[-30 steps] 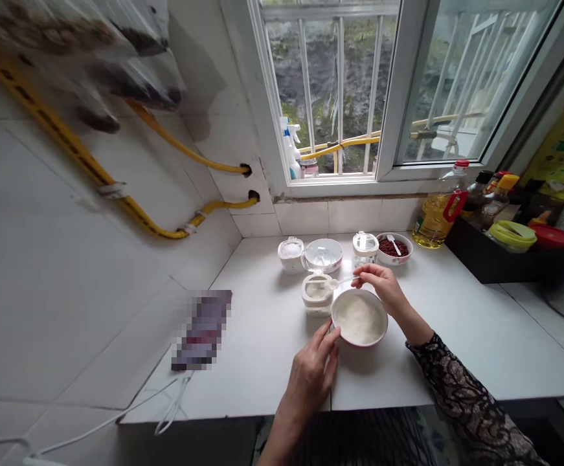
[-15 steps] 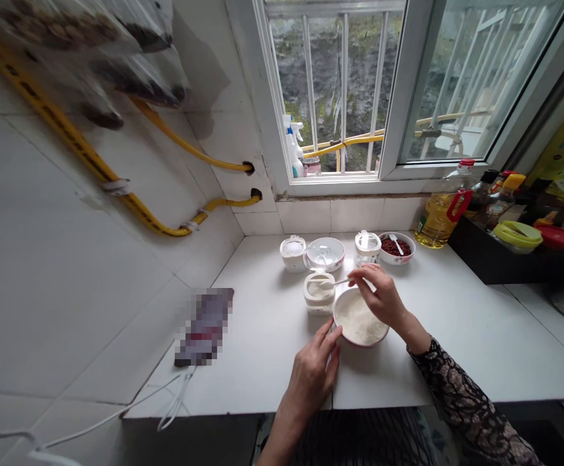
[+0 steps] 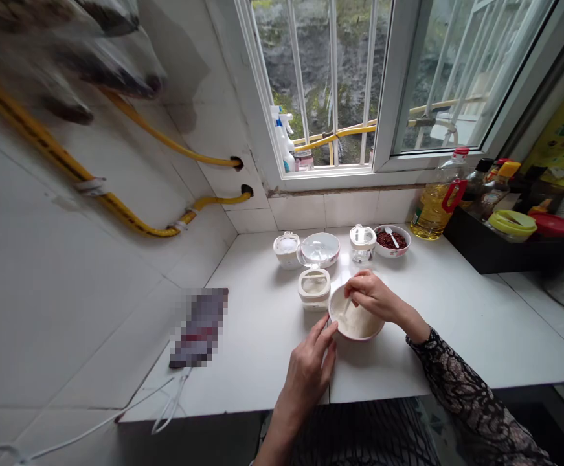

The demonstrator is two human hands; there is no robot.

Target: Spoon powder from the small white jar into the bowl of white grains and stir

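Two bare hands at a fragile-looking, red-rimmed white ceramic bowl (image 3: 357, 338): right hand (image 3: 372, 296) narrowly pinched a slim white spoon (image 3: 346, 306), left hand (image 3: 308, 369) lay open against the rim, the likely hold.

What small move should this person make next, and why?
Probably a gentle stir with the small spoon in the right hand, since its tip sits down in the white contents, while the left hand at the rim steadies the bowl.

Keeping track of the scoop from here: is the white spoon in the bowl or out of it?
In: the spoon, pinched by the right hand, dips into the white contents of the pink-rimmed bowl.
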